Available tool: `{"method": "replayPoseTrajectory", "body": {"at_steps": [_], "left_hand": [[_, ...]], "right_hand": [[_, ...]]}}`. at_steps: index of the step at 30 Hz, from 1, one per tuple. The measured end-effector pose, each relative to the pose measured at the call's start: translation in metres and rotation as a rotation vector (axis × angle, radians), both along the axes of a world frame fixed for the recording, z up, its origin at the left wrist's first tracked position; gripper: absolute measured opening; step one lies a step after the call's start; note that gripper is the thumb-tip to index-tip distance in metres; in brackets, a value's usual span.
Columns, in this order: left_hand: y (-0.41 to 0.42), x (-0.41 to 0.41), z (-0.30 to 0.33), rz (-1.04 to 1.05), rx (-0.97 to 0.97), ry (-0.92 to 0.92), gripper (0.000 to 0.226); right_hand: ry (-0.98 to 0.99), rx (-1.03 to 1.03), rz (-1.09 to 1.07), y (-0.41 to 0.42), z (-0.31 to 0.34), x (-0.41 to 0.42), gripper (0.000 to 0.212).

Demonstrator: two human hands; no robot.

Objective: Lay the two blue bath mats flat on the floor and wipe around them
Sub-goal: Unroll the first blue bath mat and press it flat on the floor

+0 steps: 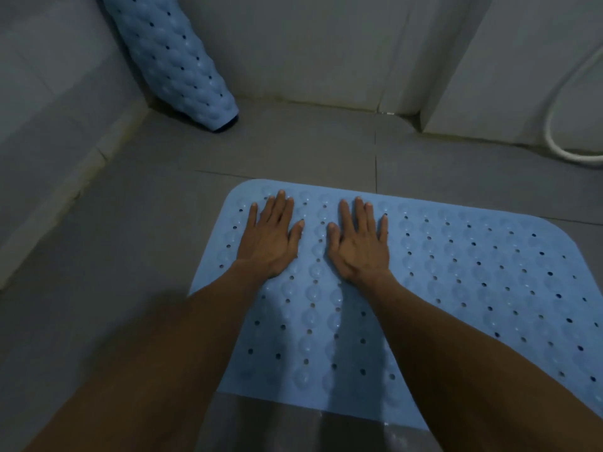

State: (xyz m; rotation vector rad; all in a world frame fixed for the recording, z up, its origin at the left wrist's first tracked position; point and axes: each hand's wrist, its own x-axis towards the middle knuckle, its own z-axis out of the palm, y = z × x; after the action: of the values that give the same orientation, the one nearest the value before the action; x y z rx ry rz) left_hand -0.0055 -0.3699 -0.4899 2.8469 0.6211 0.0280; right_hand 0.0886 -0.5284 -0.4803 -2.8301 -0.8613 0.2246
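Grey tiled floor [293, 141], dim bathroom corner, and both hands are down on the job: the left hand [269, 238] and the right hand [359, 246] lie side by side, palms flat, fingers stretched wide and slightly fanned, pressing on the far left part of the flat blue mat [473, 272]. Nothing is gripped; they are spread open and simply bearing down on the bumpy, perforated surface, close together but not touching each other. That mat lies spread on the floor right under the person, its far rounded corner just beyond the fingertips, its near edge looking pale and possibly not fully seated, though the dim light makes that hard to call. Further out, the second blue mat [176, 60] is not laid at all: it stands rolled and leaning into the far left corner, against the wall [326, 44], well apart from the first. So the risk, as I read it: press only this patch and the rest of the mat may stay loose and slide on smooth tile, or shift askew. The rolled one looks springy and could curl back when opened. Off to the right, a white hose [554, 132] loops down near the floor, a snag for any wiping sweep.
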Motion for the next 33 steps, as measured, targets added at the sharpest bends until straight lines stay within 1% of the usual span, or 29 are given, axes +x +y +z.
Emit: {"method": "replayPoseTrajectory", "body": {"at_steps": [3,5,9,16,29,33], "left_hand": [[0.001,0.001,-0.004,-0.036,0.076,-0.075,0.065],[0.000,0.001,-0.006,-0.060,0.125,-0.141,0.061],[0.001,0.000,-0.004,-0.101,0.095,-0.159,0.054],[0.003,0.003,0.002,-0.119,0.087,-0.025,0.056],[0.003,0.003,0.008,-0.125,0.044,0.055,0.056],[0.003,0.003,0.010,-0.137,0.045,0.049,0.056]], "right_hand": [[-0.027,-0.006,-0.013,0.001,-0.003,0.001,0.066],[-0.022,0.003,-0.031,0.002,-0.001,-0.001,0.065],[-0.003,0.030,-0.107,0.006,0.000,-0.010,0.063],[0.028,0.016,-0.115,0.007,0.002,-0.009,0.063],[0.055,-0.024,-0.125,0.009,0.006,-0.008,0.064],[0.039,-0.024,-0.128,0.008,0.009,-0.008,0.064]]}}
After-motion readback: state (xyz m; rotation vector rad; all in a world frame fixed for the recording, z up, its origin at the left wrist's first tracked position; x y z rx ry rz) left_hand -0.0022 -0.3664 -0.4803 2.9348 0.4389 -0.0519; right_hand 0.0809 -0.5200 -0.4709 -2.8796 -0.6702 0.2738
